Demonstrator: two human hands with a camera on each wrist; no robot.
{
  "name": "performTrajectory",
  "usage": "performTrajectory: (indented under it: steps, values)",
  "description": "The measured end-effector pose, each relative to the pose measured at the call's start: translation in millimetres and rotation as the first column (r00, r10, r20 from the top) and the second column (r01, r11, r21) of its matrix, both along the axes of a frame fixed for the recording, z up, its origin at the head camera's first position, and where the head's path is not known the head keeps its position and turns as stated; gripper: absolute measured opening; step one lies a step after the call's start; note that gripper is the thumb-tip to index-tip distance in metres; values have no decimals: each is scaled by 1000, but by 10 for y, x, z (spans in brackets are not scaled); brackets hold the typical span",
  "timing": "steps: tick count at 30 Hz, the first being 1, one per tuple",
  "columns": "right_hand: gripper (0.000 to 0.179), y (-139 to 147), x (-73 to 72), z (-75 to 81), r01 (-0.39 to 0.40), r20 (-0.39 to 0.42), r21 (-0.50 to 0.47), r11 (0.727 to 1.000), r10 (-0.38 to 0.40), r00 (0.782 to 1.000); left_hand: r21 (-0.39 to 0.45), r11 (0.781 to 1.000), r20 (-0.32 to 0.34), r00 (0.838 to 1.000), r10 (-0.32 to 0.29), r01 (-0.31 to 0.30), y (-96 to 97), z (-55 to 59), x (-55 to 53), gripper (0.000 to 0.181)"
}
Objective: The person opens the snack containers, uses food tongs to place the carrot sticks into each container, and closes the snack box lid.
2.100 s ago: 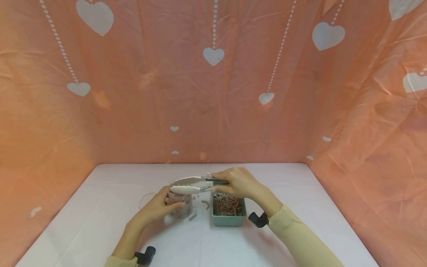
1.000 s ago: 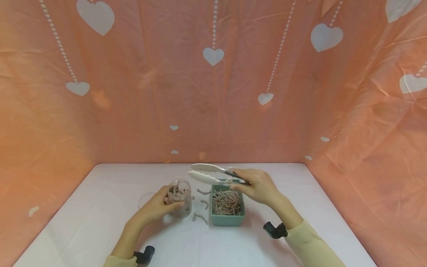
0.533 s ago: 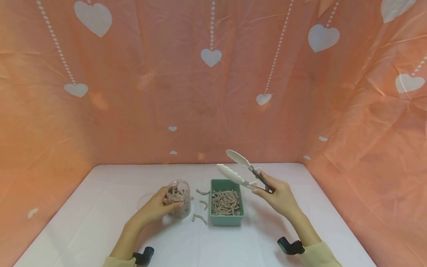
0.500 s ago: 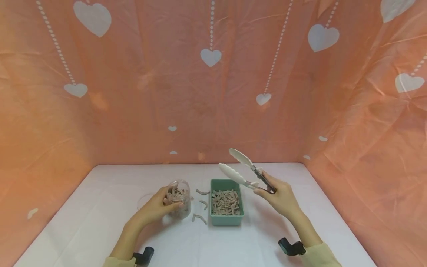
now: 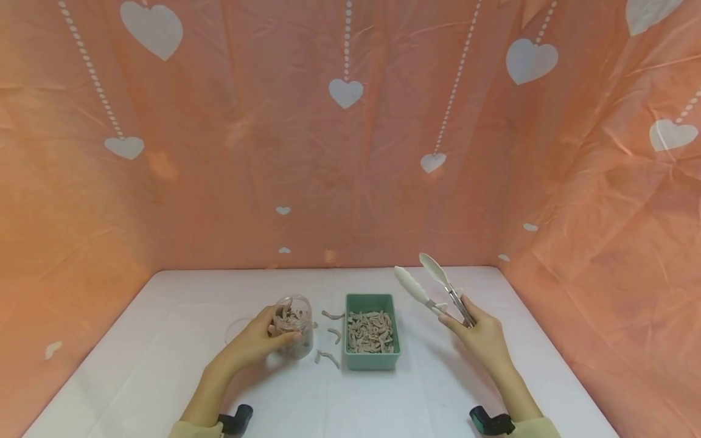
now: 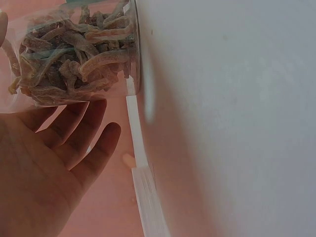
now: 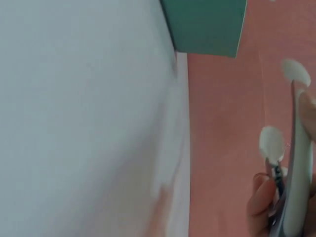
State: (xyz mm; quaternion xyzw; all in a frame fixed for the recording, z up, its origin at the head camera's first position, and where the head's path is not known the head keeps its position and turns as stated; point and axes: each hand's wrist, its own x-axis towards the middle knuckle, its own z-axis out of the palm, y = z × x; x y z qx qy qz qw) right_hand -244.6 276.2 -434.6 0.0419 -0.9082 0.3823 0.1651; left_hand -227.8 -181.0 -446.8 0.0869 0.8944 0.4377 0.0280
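My left hand (image 5: 257,340) holds a clear plastic jar (image 5: 298,347) from its left side, thumb across the front. Brownish dried strips (image 6: 74,54) fill much of the jar, as the left wrist view shows. In my right hand (image 5: 482,334) is a pair of tongs (image 5: 451,295) with pale scalloped tips, spread apart with nothing between them. The tongs are raised to the right of a green rectangular box (image 5: 372,363), which holds many of the same kind of strips (image 5: 371,331). The right wrist view catches the tongs and part of the green box (image 7: 207,24).
Several loose strips (image 5: 334,335) lie on the white tabletop (image 5: 350,407) between jar and box. A clear round lid or ring (image 5: 232,330) lies behind the left wrist. Orange cloth (image 5: 350,182) with white hearts walls the table at the back and sides.
My right hand has carried the tongs from over the jar, across the green box, to its right. More strips now show on the table between jar and box. The left hand stays on the jar.
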Motion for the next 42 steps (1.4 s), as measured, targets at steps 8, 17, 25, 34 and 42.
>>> performTrajectory:
  steps: [8,17,25,34,42]
  values:
    - [89,118,-24,-67,0,142,126,992,-18,990,7,1000,2,1000,2,-2,-7,-11,-7,85]
    - [90,183,-51,-133,-25,253,209,978,-29,967,7,1000,6,1000,3,-3,-6,-21,-4,85]
    - [85,190,-44,-159,-73,283,231,970,5,959,10,1000,5,1000,5,-5,-1,-2,4,83]
    - [81,190,-9,-163,-86,291,275,957,3,957,-2,1000,8,1000,8,-8,5,6,4,85]
    - [83,217,0,-161,-88,305,260,962,5,952,7,1000,2,1000,-2,2,0,-7,-8,85]
